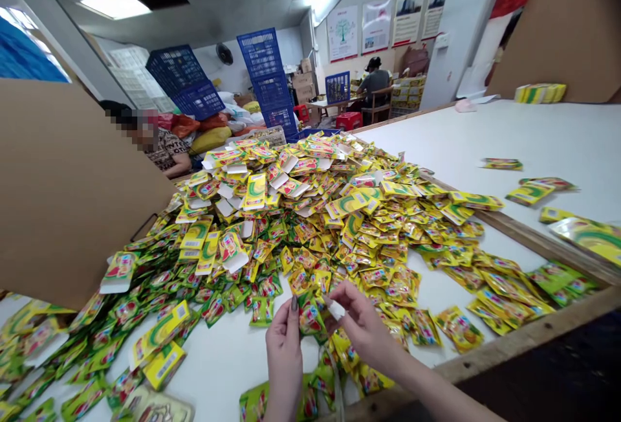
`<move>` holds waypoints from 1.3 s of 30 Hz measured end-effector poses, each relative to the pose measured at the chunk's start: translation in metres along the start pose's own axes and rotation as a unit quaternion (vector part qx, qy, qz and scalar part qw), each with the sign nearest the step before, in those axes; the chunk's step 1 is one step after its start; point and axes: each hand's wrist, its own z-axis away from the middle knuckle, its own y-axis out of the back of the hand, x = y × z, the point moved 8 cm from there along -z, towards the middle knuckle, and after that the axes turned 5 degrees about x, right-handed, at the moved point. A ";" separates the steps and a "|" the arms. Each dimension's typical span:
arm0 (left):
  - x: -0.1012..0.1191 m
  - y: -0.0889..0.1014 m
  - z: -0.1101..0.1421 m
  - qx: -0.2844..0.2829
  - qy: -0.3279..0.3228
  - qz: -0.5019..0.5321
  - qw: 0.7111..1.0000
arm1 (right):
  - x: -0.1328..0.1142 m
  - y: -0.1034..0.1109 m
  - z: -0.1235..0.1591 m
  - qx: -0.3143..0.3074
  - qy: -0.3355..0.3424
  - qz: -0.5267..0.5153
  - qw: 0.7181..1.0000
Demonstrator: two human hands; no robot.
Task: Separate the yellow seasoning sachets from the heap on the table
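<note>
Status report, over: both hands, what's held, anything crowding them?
Left hand holds green packet. Right hand at small white piece, grip unclear. Heaped packets close ahead.

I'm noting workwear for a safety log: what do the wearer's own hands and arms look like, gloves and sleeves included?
The left hand and right hand are ungloved. The left thumbnail looks dark grey, perhaps polished. No sleeve, watch or bracelet shows on the visible forearms.
</note>
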 end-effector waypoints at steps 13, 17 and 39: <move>0.096 0.015 -0.024 0.019 -0.435 -0.494 0.753 | 0.012 0.022 -0.009 -0.013 -0.125 0.026 0.992; 0.152 0.032 -0.098 -0.061 -0.477 -0.634 0.606 | 0.009 0.054 -0.003 0.014 -0.062 0.222 0.973; 0.014 -0.013 0.028 -0.245 0.135 -0.129 0.951 | -0.053 0.010 -0.009 -0.036 -0.055 -0.020 0.998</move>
